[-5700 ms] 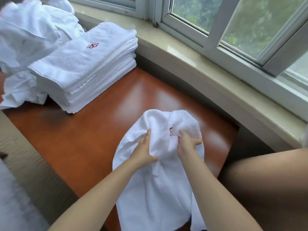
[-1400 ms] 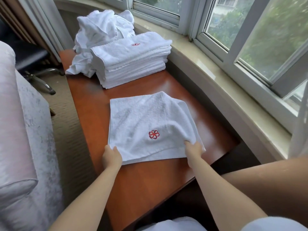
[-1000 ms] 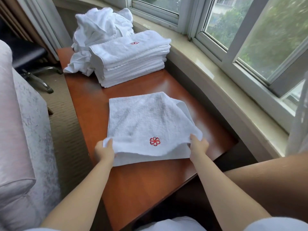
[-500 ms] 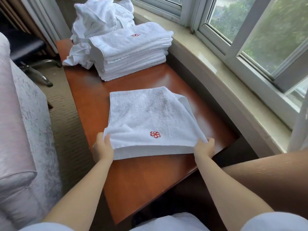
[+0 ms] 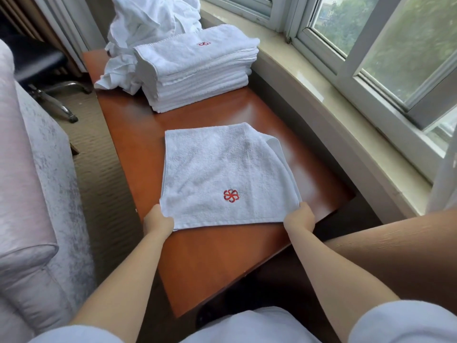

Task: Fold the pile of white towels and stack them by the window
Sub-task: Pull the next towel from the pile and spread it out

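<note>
A white towel [image 5: 222, 169] with a red flower emblem lies folded on the brown wooden table [image 5: 222, 263]. My left hand [image 5: 158, 221] grips its near left corner and my right hand [image 5: 299, 217] grips its near right corner. Both hands have their fingers tucked under the near edge, which sits slightly raised. Farther along the table stands a neat stack of folded white towels [image 5: 195, 68], close to the window sill [image 5: 333, 115]. Behind the stack lies a loose pile of unfolded white towels [image 5: 148, 23].
A pale upholstered sofa [image 5: 29, 181] runs along the left, with beige carpet [image 5: 99, 169] between it and the table. A chair's metal base [image 5: 57, 100] stands at the far left. My bare leg [image 5: 395, 256] is at the right. The window [image 5: 371, 33] lines the right side.
The crumpled towel was spread and folded flat on the table. Over the last second my hands drew the upper layer's near edge toward me until it met the lower edge.
</note>
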A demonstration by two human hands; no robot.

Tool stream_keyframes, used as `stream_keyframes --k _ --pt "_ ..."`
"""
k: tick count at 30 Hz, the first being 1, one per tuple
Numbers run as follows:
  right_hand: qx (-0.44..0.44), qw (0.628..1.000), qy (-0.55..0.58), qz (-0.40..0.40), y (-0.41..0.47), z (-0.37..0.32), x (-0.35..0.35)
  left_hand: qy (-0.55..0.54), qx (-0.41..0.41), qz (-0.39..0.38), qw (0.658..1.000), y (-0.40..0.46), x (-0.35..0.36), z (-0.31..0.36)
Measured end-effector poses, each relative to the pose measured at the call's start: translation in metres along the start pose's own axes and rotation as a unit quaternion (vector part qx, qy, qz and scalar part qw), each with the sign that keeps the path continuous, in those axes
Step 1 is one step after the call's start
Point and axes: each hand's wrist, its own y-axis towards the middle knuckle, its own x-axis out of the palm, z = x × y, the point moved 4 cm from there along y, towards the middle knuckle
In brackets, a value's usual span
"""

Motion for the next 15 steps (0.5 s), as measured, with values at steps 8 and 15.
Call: stream_keyframes --k 8,15 --pt "0.022 0.996 0.068 0.049 -0.028 0.006 -0.001 0.085 -0.022 0.054 0.995 -0.034 -0.009 -0.004" --pt "0.034 0.993 0.102 0.053 -0.029 0.023 0.003 -0.063 0.069 0.143 0.985 -0.041 -0.008 -0.022"
